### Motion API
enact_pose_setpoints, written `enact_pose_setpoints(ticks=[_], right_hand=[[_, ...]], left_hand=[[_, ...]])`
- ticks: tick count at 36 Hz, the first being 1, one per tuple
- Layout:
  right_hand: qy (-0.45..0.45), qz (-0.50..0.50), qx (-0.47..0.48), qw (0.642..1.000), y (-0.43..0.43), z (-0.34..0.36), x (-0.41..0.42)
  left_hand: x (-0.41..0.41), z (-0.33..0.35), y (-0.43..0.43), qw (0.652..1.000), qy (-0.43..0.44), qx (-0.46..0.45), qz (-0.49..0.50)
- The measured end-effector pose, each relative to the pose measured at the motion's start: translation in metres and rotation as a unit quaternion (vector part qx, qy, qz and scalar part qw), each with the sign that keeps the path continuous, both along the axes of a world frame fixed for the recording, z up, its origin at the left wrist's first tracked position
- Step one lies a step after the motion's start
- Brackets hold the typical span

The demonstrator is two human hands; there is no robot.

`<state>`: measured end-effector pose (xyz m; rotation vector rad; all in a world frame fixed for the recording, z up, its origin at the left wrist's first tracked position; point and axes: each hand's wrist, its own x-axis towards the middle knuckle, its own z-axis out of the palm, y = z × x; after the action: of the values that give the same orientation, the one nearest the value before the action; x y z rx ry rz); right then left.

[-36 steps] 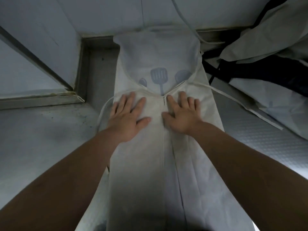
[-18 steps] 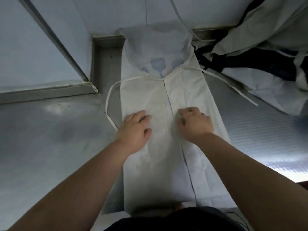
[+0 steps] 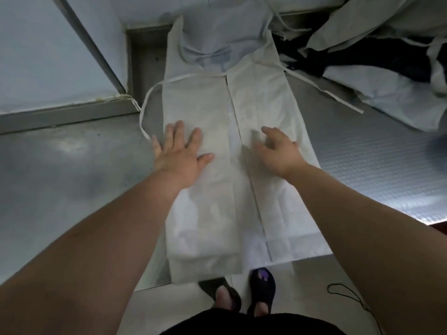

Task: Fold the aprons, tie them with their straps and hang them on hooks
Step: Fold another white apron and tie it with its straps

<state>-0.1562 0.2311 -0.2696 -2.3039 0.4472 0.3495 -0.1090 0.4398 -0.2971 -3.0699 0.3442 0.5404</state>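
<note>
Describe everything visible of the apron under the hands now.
The apron is off-white, thin and papery-looking, laid lengthwise on the steel counter, both sides folded in to meet at the middle. A faint blue print shows on the far bib. One strap loops off its left side, another strap trails right. The near hem reaches the counter edge. The left hand presses flat on it; the right hand lies over it, contact unclear.
</note>
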Motion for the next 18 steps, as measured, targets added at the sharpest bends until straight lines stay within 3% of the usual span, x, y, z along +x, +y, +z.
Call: enact_pose_setpoints(ticks=[2, 4, 8, 12, 18], right_hand=[[-0.026, -0.027, 0.039, 0.999, 0.001, 0.004, -0.012], [-0.037, -0.005, -0.018, 0.999, 0.003, 0.003, -0.03], [-0.021, 0.065, -0.094, 0.993, 0.005, 0.001, -0.071], [-0.005, 0.132, -0.132, 0.982, 0.004, -0.002, -0.105], [0.027, 0.228, -0.17, 0.958, 0.006, 0.005, -0.138]], left_hand=[[-0.012, 0.005, -0.005, 0.996, -0.081, -0.017, 0.016], [-0.032, 0.006, -0.009, 0.987, -0.125, -0.098, 0.008], [-0.078, 0.005, -0.006, 0.97, -0.052, -0.236, 0.007], [-0.119, 0.01, 0.007, 0.969, -0.012, -0.248, 0.014], [-0.182, 0.028, 0.029, 0.982, 0.005, -0.19, -0.019]])
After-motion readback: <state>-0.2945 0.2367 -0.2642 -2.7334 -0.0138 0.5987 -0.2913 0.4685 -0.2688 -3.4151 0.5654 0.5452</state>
